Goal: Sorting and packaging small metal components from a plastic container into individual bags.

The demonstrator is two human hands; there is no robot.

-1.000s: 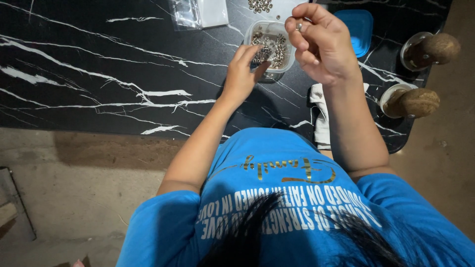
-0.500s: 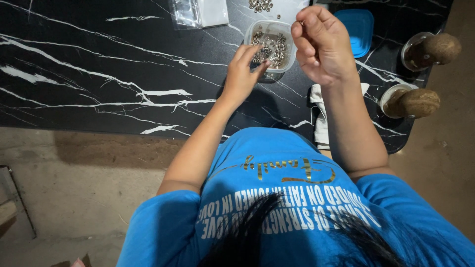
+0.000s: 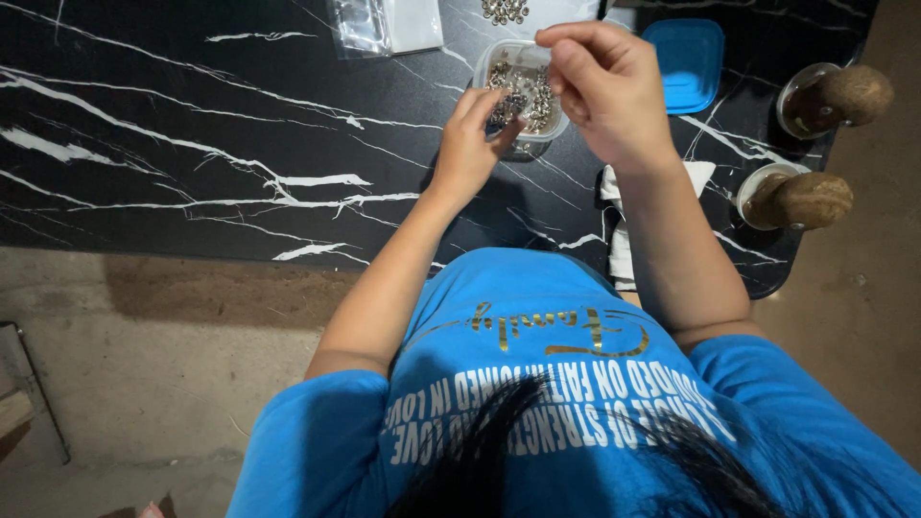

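A small clear plastic container (image 3: 526,59) full of tiny metal pieces stands on the black marble-patterned table (image 3: 192,125). My left hand (image 3: 467,146) holds its near left corner, fingers along the rim and thumb against the near wall. My right hand (image 3: 606,88) hovers just above the container's right side. Its fingertips are pinched together, and whatever they pinch is too small to make out.
A blue lid (image 3: 688,56) lies right of the container. A clear plastic bag (image 3: 384,21) and a small heap of metal pieces (image 3: 506,10) sit at the far edge. Two glass jars with brown round tops (image 3: 833,94) (image 3: 794,197) stand at the right end. A white cloth (image 3: 619,225) lies nearby.
My right hand has drifted slightly left and lower over the container, its fingers still pinched. My left hand has stayed at the container's corner.
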